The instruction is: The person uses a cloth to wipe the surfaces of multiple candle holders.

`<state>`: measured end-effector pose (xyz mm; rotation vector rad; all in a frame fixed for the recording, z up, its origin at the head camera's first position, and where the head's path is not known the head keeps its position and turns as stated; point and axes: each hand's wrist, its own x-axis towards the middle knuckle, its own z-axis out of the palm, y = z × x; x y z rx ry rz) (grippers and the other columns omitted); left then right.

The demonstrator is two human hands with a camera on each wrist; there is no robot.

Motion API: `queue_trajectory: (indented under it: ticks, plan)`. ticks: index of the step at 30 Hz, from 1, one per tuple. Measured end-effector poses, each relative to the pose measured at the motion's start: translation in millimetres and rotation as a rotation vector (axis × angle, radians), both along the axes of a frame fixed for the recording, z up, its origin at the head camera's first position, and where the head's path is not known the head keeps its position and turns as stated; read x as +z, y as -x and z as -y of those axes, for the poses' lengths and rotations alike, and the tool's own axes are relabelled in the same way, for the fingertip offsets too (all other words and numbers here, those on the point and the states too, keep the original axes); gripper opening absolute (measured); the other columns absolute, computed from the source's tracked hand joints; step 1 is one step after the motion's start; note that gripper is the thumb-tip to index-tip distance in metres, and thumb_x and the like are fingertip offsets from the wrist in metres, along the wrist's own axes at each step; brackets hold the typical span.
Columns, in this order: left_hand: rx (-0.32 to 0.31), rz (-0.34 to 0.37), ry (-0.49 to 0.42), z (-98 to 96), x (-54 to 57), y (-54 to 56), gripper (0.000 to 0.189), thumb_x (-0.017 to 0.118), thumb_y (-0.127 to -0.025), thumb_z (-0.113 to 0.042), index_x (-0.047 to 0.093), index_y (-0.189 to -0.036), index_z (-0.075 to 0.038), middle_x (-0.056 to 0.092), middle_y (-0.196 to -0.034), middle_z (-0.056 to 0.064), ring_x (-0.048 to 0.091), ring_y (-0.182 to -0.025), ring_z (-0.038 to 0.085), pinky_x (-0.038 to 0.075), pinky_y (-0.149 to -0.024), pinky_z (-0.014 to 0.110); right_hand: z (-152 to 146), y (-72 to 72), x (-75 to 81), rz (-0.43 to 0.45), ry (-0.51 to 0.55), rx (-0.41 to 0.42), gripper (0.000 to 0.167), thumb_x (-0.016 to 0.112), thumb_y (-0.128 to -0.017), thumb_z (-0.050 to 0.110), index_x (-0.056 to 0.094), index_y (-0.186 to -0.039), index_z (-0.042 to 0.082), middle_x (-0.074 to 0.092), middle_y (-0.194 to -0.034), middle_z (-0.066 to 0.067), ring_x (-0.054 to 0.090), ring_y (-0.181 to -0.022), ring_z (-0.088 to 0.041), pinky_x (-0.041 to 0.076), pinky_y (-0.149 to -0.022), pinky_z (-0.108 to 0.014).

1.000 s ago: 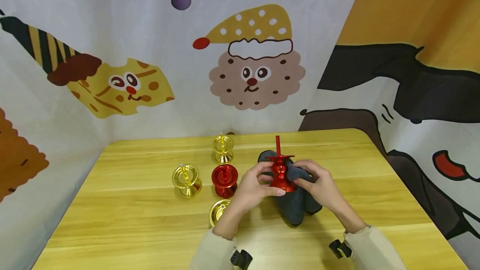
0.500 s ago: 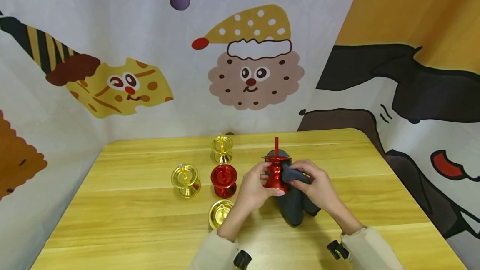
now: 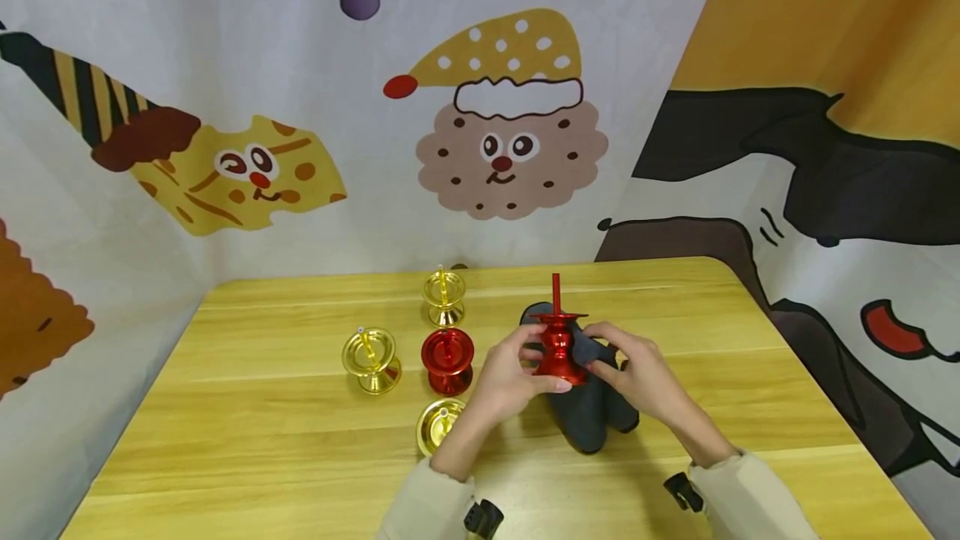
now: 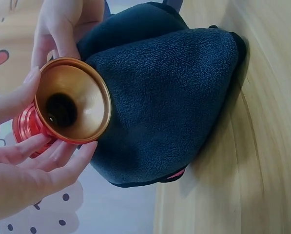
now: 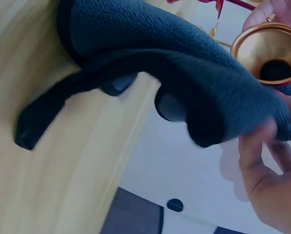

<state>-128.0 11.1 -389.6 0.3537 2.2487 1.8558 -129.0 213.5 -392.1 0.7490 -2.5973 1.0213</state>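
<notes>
My left hand [image 3: 506,373] grips a red metal candle holder [image 3: 557,344] by its base and stem, upright, with its spike pointing up. In the left wrist view the hollow underside of its base [image 4: 89,105] shows gold. My right hand [image 3: 637,365] pinches a dark blue-grey cloth [image 3: 588,415] and presses a fold of it to the holder's right side. The rest of the cloth hangs down below in soft folds, reaching toward the table, as the right wrist view shows.
To the left on the wooden table [image 3: 262,440] stand a second red holder [image 3: 447,361] and gold holders: one at the back [image 3: 444,298], one at left [image 3: 371,361], one in front [image 3: 438,425], partly behind the left forearm. A printed curtain [image 3: 300,65] hangs behind.
The held candle holder has shifted slightly left and then back right, with the cloth moving along its side. The holders on the table have stayed put.
</notes>
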Motion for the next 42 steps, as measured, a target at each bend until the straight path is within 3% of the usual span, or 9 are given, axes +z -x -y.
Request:
queue_trajectory:
  ticks: [4, 9, 15, 22, 27, 31, 34, 37, 42]
  plan:
    - [-0.004, 0.01, -0.015, 0.5, 0.8, -1.2, 0.066, 0.08, -0.069, -0.007, 0.049, -0.127, -0.006, 0.054, -0.117, 0.009, 0.056, -0.097, 0.023, 0.052, -0.075, 0.029, 1, -1.4, -3.6, 0.113, 0.128, 0.005, 0.04, 0.067, -0.075, -0.011, 0.058, -0.109, 0.006, 0.061, -0.103, -0.016, 0.058, -0.072, -0.02, 0.048, -0.042, -0.023]
    - [-0.018, 0.022, -0.069, 1.3, -1.8, -0.6, 0.065, 0.079, -0.07, -0.006, 0.049, -0.128, -0.005, 0.054, -0.117, 0.009, 0.056, -0.097, 0.022, 0.051, -0.077, 0.029, 2, -1.3, -9.9, 0.209, 0.252, -0.027, 0.036, 0.064, -0.078, -0.012, 0.058, -0.111, 0.003, 0.059, -0.103, -0.016, 0.057, -0.069, -0.013, 0.05, -0.044, -0.028]
    - [0.03, 0.009, -0.049, 0.8, -7.4, 1.3, 0.065, 0.081, -0.067, -0.007, 0.051, -0.124, -0.004, 0.057, -0.112, 0.01, 0.058, -0.094, 0.023, 0.052, -0.072, 0.027, 5, -1.9, -7.6, 0.19, 0.327, -0.045, 0.034, 0.064, -0.076, -0.014, 0.061, -0.108, -0.001, 0.06, -0.101, -0.016, 0.054, -0.073, -0.012, 0.049, -0.05, -0.026]
    - [0.118, -0.062, 0.074, -2.2, -13.6, 1.1, 0.067, 0.083, -0.063, -0.007, 0.052, -0.122, 0.0, 0.059, -0.11, 0.014, 0.059, -0.092, 0.031, 0.052, -0.068, 0.027, 18, -8.8, 3.1, 0.117, 0.252, -0.055, 0.034, 0.065, -0.075, -0.014, 0.064, -0.105, 0.003, 0.061, -0.098, -0.01, 0.052, -0.079, -0.012, 0.051, -0.055, -0.023]
    - [0.054, 0.016, -0.067, 2.9, -11.0, 0.0, 0.065, 0.08, -0.066, -0.003, 0.052, -0.125, -0.003, 0.057, -0.114, 0.012, 0.057, -0.097, 0.029, 0.052, -0.073, 0.03, 16, -7.8, 1.2, 0.128, 0.243, -0.037, 0.034, 0.064, -0.076, -0.013, 0.062, -0.106, 0.005, 0.06, -0.098, -0.009, 0.052, -0.079, -0.015, 0.051, -0.057, -0.024]
    - [-0.034, 0.113, -0.234, 8.3, -5.6, -0.2, 0.064, 0.076, -0.069, 0.004, 0.05, -0.126, -0.005, 0.055, -0.117, 0.01, 0.056, -0.099, 0.024, 0.051, -0.077, 0.032, 9, -4.3, -3.4, 0.201, 0.339, 0.005, 0.032, 0.061, -0.079, -0.014, 0.059, -0.108, -0.001, 0.058, -0.101, -0.014, 0.053, -0.078, -0.019, 0.051, -0.06, -0.025]
    - [-0.067, 0.122, -0.278, 8.5, -3.0, 0.1, 0.064, 0.075, -0.069, 0.005, 0.05, -0.127, -0.005, 0.055, -0.116, 0.01, 0.056, -0.098, 0.022, 0.05, -0.08, 0.032, 6, -3.6, -3.9, 0.238, 0.394, 0.022, 0.031, 0.059, -0.079, -0.015, 0.058, -0.109, -0.003, 0.057, -0.102, -0.017, 0.053, -0.078, -0.022, 0.052, -0.06, -0.025]
    - [-0.023, 0.055, -0.199, 5.1, -2.6, -0.6, 0.064, 0.078, -0.068, 0.001, 0.051, -0.125, -0.006, 0.056, -0.115, 0.009, 0.056, -0.096, 0.021, 0.05, -0.08, 0.03, 8, -5.5, -2.0, 0.212, 0.387, 0.001, 0.031, 0.06, -0.079, -0.014, 0.059, -0.107, -0.002, 0.058, -0.099, -0.015, 0.052, -0.077, -0.02, 0.05, -0.054, -0.025]
    - [0.096, -0.089, 0.012, -2.6, -5.8, -3.2, 0.067, 0.082, -0.065, -0.007, 0.052, -0.125, -0.004, 0.058, -0.114, 0.012, 0.058, -0.095, 0.025, 0.051, -0.075, 0.03, 20, -13.1, 7.4, 0.058, 0.272, -0.03, 0.033, 0.064, -0.074, -0.017, 0.063, -0.102, 0.002, 0.06, -0.095, -0.01, 0.052, -0.078, -0.012, 0.051, -0.054, -0.022]
